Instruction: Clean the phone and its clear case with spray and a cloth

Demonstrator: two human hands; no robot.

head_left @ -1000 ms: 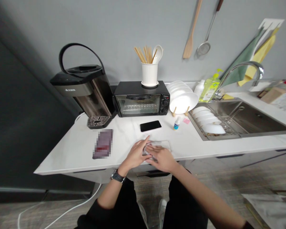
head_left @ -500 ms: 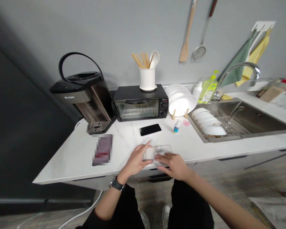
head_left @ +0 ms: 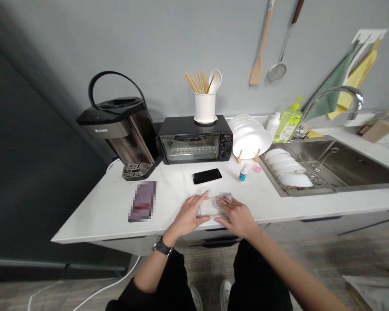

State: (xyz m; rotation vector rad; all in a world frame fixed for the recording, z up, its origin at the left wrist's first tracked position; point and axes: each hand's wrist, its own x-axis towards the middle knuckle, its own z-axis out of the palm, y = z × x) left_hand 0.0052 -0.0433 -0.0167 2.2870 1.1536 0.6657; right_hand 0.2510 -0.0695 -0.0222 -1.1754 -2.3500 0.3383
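A clear plastic phone case [head_left: 210,206] lies near the front edge of the white counter [head_left: 100,211]. My left hand [head_left: 189,214] rests on its left end with the fingers stretched flat. My right hand [head_left: 238,216] covers its right end, fingers also laid flat on it. A watch sits on my left wrist. Beyond the case lies a black phone [head_left: 207,176], face up.
A dark blurred packet [head_left: 141,201] lies at the left. A water boiler [head_left: 123,125], a black toaster oven [head_left: 194,140] with a utensil cup [head_left: 205,106], a plate rack [head_left: 251,138], a small bottle [head_left: 243,172] and a sink [head_left: 337,164] with bowls line the back and right.
Both hands stayed on the clear case; the right hand slid back over its right end, hiding more of it. The camera view shifted slightly.
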